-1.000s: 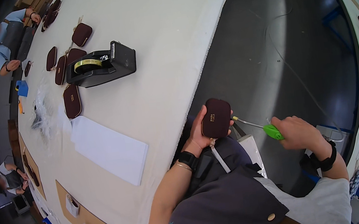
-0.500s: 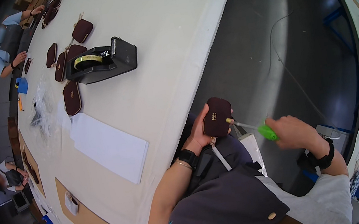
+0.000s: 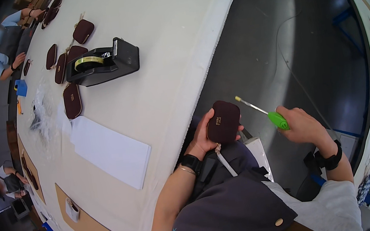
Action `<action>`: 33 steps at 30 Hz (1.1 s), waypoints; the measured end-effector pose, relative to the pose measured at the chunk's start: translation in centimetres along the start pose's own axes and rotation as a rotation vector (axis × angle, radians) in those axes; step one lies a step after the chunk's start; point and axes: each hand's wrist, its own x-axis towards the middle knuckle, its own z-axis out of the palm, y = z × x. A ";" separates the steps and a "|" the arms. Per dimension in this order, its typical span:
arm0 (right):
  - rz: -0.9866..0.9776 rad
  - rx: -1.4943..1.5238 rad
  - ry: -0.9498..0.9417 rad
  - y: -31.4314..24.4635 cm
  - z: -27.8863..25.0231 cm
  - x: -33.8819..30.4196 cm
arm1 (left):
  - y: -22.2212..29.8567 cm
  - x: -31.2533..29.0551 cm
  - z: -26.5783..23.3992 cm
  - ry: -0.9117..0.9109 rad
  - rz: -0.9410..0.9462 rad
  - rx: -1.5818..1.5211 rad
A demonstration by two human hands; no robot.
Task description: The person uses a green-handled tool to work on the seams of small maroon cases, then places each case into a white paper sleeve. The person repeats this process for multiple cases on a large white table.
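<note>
My left hand [image 3: 203, 136] is wrapped around a small dark maroon zip pouch [image 3: 225, 123] with gold lettering on its face. The pouch is held up past the table edge, above my lap, and a pale strap [image 3: 226, 162] hangs from its lower end. In my right hand [image 3: 304, 124] is a green-handled tool [image 3: 279, 120] with a thin metal shaft and a yellowish tip; its exact kind is unclear. The tip points up and left, just off the pouch's upper right side and apart from it.
On the white table [image 3: 169, 37] stand a black tape dispenser [image 3: 127, 57] and several maroon pouches [image 3: 73, 101]. Nearer lie white paper sheets [image 3: 113, 151], clear plastic wrapping [image 3: 43, 116] and a brown board [image 3: 101, 229]. Two co-workers [image 3: 9, 43] are at the far side.
The tool's tip has come off the pouch's right side and swung up, away from it. My left hand still holds the pouch, turned slightly.
</note>
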 end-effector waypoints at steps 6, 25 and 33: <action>-0.075 0.712 0.261 -1.0 4.0 2.1 | 0.1 1.0 2.1 0.122 -0.116 -0.207; 0.005 0.186 -0.098 -0.9 -0.1 -2.2 | -0.1 -0.5 1.8 -0.036 0.061 -0.125; 0.055 -0.101 -0.317 -1.4 -1.2 -4.3 | -0.2 -0.5 0.2 0.005 0.150 -0.158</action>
